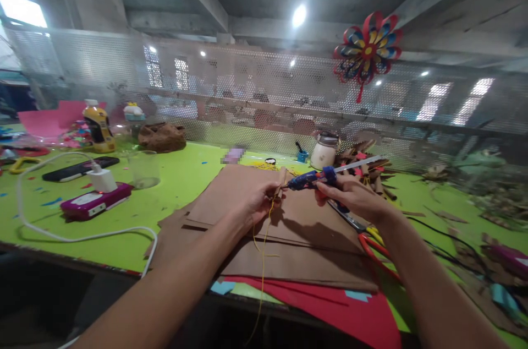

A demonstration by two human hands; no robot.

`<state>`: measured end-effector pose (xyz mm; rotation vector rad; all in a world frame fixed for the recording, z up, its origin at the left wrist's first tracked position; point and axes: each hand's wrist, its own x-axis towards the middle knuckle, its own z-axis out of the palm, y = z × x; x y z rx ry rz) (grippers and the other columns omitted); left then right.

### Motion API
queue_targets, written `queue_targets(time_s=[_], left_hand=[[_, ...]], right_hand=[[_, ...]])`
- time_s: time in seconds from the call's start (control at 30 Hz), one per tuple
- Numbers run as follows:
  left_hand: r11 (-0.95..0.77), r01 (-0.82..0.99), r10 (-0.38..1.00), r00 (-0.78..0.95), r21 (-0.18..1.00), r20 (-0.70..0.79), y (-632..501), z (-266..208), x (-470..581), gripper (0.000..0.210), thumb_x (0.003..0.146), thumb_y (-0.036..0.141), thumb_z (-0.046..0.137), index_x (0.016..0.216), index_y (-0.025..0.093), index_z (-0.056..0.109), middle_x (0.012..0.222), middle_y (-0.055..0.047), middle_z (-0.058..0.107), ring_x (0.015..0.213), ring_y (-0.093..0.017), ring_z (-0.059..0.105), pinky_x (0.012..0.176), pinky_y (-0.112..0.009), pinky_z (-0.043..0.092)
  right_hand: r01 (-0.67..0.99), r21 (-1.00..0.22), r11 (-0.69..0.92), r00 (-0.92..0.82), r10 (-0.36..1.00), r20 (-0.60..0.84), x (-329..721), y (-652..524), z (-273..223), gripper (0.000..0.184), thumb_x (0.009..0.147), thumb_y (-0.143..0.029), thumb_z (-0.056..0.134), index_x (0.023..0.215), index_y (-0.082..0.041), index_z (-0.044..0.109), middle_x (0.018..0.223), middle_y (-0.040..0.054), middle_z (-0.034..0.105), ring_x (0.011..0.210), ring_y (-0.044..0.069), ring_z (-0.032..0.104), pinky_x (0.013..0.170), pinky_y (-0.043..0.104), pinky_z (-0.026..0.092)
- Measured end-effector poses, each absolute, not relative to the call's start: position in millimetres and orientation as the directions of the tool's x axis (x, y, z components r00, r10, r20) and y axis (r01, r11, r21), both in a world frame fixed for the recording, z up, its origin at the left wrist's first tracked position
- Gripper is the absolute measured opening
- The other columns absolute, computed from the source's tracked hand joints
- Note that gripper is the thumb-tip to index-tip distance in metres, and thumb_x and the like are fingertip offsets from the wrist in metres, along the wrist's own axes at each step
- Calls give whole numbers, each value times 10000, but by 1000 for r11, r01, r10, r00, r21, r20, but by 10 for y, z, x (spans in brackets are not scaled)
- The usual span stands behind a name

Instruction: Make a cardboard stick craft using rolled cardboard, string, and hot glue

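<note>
My left hand (262,201) is closed on a small rolled cardboard tube (282,177), partly covered by the fingers. A thin yellow string (263,261) hangs from it over the table's front edge. In my right hand (346,195) is a blue glue gun (311,179), with a whitish glue stick (358,163) jutting from its back. The gun's nozzle points left and meets or nearly meets the tube. Both hands are above stacked brown cardboard sheets (231,195).
Orange-handled scissors (381,250) lie right of the cardboard, beside black cables. Red paper (330,310) sticks out below the stack. At left are a purple power strip (97,200) with a white charger, a clear cup (143,170) and a phone (80,169). A jar (324,152) stands behind.
</note>
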<state>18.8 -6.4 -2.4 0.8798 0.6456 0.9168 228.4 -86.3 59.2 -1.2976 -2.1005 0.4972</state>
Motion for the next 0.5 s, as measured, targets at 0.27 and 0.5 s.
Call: queue_targets(time_s=[0.27,0.5], left_hand=[[359,-399,875,459,844,-155,-63,-41,186,104,763,135,542,718,79,616,636,-65,603,524,-82,489,486,-199,385],[389,-380,857,484,839,-178,-67,-43,192,135,781,119,512,720,55,613,599,-57,576,530,-77,498,477,-197,353]], right_hand=[[636,-640,433,-356,899,255,2341,-797,529,452,853,-531,432,725,-145,629,704,60,655,698,155,585,729,276,436],[652,-630,423,-357,903,237,2360,-787,532,459,849,-540,435,705,-148,626,685,56,643,672,145,570,703,273,434]])
